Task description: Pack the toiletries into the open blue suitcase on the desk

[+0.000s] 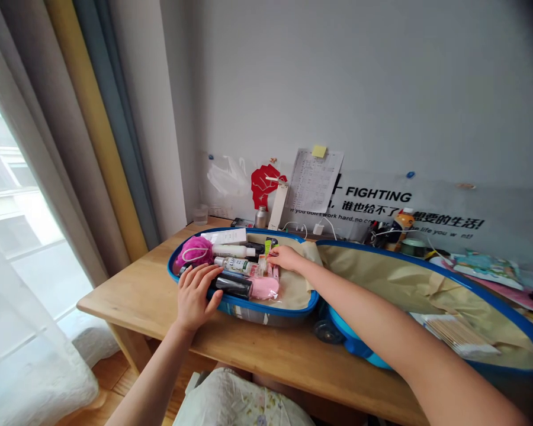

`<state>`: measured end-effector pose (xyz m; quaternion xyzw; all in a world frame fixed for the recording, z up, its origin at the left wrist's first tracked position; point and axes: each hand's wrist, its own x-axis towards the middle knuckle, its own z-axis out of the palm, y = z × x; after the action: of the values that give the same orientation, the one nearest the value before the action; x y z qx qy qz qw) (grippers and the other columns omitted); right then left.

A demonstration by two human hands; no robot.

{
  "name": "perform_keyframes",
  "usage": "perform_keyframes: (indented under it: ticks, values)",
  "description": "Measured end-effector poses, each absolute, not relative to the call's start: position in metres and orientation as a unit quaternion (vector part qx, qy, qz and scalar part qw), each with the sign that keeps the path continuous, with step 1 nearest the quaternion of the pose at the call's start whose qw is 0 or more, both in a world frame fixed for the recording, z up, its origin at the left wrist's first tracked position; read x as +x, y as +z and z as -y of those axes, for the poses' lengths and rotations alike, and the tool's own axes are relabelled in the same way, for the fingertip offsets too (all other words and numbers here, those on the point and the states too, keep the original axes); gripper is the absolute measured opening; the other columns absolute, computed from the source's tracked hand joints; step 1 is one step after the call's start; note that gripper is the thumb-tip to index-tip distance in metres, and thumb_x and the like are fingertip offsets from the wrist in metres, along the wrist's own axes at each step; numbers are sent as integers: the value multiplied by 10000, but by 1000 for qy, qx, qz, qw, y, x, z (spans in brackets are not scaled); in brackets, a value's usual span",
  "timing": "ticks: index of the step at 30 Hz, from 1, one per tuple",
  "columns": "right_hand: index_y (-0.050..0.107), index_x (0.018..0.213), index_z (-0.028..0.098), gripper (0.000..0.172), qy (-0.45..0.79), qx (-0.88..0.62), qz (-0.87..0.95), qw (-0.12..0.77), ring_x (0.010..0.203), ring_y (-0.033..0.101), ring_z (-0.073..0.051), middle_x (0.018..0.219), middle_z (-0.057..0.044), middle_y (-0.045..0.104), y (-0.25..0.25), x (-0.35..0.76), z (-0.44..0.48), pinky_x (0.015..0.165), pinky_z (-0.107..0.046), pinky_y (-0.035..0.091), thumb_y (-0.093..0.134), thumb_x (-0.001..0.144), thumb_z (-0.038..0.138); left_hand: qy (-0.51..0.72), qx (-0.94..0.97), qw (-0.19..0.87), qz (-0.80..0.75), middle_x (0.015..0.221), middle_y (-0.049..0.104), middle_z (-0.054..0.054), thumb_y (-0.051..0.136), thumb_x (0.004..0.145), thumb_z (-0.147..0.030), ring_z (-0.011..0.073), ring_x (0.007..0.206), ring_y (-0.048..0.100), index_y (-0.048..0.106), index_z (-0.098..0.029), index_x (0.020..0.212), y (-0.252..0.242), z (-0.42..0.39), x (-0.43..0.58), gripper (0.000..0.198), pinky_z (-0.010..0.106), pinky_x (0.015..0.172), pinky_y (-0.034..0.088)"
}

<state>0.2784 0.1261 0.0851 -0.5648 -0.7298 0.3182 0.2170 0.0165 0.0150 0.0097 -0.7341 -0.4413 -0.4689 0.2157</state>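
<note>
A blue-rimmed suitcase point(266, 309) lies spread on the desk, its left half packed with toiletries. My left hand point(198, 293) rests over the near left rim, fingers stretched out beside a black bottle point(233, 286). In the packed half my right hand point(286, 259) has its fingertips pinched together at a small pinkish item, too hidden to name. Around the hands lie a purple bath puff point(199, 251), a white tube point(233, 251), a clear labelled bottle point(237, 265), a white box point(225, 236) and a pink item in clear wrap point(266, 288).
The suitcase's right half point(373, 272) holds a pack of cotton swabs point(462, 336). Behind stand a silver bottle point(261, 218), a clear cup point(200, 214), a charger point(318, 228) with cables and an orange-labelled bottle point(403, 222). Curtains point(93, 118) hang left of the desk point(137, 290).
</note>
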Motion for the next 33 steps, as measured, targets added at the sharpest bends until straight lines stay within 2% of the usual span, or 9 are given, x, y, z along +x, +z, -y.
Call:
perform_keyframes:
  ticks: [4,7,10,13,17,23,27,33]
  values:
    - [512,636,183,369,346,-571,702,249,473,416,-66,529,45,505,92,277,-122,471,-195,322,629,846,463,-469,-735,224,436,1169,688,80,407,934,-429,264,1112,594,600,-218,1210,11,-15,16,398,439,1042,328]
    - [430,661,205,475,384,-576,670,268,396,273,-51,491,75,362,96,275,-120,403,-193,241,394,938,590,-467,-735,219,439,1174,686,78,405,933,-430,263,1117,592,600,-221,1214,11,-15,16,401,438,1048,326]
    - [395,670,211,543,418,-575,646,279,379,226,-43,502,76,339,98,275,-119,381,-186,219,244,948,653,-470,-733,215,442,1175,686,74,402,929,-430,264,1121,593,605,-231,1217,10,-15,16,405,440,1049,328]
    - [407,684,208,509,433,-574,634,285,385,228,-39,513,77,353,99,275,-117,375,-178,201,347,930,649,-470,-731,209,449,1187,681,75,406,921,-434,268,1133,589,612,-236,1216,7,-16,16,411,440,1052,329]
    - [442,721,202,402,435,-566,635,296,399,238,-29,544,80,405,100,275,-116,381,-179,167,570,878,549,-466,-732,205,453,1196,677,79,409,919,-439,267,1141,584,614,-231,1216,6,-17,15,417,436,1058,326]
    - [461,740,212,511,445,-567,624,301,387,157,-43,487,104,242,101,276,-117,394,-189,151,376,900,690,-465,-734,213,446,1197,680,76,403,927,-431,264,1140,584,605,-225,1216,7,-17,14,408,438,1048,330]
    - [459,753,209,423,440,-571,631,287,396,191,-50,494,93,290,100,276,-117,397,-186,168,381,949,576,-467,-733,219,442,1189,682,79,406,930,-433,267,1136,586,604,-222,1213,7,-16,14,405,440,1049,328]
    - [526,753,190,305,403,-564,660,290,503,383,-72,575,52,460,97,277,-120,485,-191,312,512,920,444,-464,-734,215,447,1203,677,79,400,932,-437,267,1158,575,602,-221,1217,7,-16,15,411,442,1056,323]
